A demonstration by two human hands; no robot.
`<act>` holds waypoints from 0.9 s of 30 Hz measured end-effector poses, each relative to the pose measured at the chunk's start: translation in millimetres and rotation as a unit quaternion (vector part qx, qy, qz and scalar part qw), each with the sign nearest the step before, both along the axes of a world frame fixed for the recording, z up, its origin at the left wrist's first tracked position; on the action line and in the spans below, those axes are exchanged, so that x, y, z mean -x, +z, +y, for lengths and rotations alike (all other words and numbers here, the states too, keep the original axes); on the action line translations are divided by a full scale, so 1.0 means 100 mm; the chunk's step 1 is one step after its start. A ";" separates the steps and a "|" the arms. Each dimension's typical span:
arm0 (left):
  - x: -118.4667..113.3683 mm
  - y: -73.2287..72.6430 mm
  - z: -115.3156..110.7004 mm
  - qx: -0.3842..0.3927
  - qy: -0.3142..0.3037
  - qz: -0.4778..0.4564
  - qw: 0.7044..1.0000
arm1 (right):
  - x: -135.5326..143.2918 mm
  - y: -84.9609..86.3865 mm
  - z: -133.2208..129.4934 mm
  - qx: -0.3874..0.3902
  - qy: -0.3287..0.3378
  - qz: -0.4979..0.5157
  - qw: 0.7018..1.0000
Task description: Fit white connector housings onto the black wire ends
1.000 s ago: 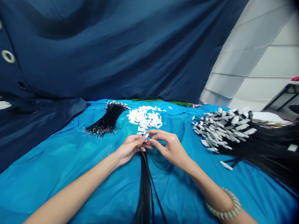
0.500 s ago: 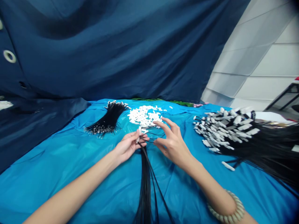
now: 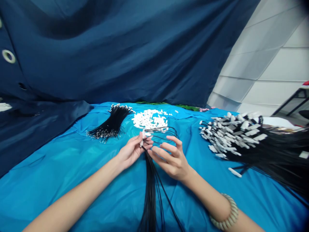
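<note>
My left hand [image 3: 132,150] pinches a white plastic connector [image 3: 142,139] between thumb and fingers. Thin black wires run from that connector: some loop out to the right, and a long black wire bundle [image 3: 150,193] hangs down toward me over the blue cloth. My right hand [image 3: 170,158] is just to the right with its fingers apart and curved. Its fingertips come close to the top of the bundle; whether they touch a wire I cannot tell. Behind the hands lies a pile of small white connectors [image 3: 149,118].
A fanned bundle of short black wires [image 3: 112,124] lies at the back left on the blue cloth [image 3: 79,180]. To the right is a heap of black wires with white connectors [image 3: 234,135], and one white connector [image 3: 235,172] sits at its near side. A dark blue curtain [image 3: 120,51] hangs behind.
My right hand has moved down and slightly left, away from the looped wires toward the bundle's top. The wire loop now stands out further right. My left hand keeps its hold.
</note>
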State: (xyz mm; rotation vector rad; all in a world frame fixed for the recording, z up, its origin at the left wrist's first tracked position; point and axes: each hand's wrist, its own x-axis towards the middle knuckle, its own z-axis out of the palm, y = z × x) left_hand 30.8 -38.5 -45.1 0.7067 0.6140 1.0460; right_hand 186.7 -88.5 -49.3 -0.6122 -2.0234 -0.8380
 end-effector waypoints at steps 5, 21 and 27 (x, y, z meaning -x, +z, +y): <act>-0.01 0.03 -0.03 0.003 -0.005 0.002 1.000 | 0.03 -0.04 0.04 -0.023 0.017 -0.005 1.000; -0.02 0.07 -0.13 0.010 -0.037 -0.017 0.999 | 0.13 0.01 -0.05 -0.007 0.007 0.033 0.999; 0.00 0.10 -0.15 0.029 -0.057 -0.040 0.997 | 0.18 0.03 -0.09 -0.022 0.003 0.055 0.998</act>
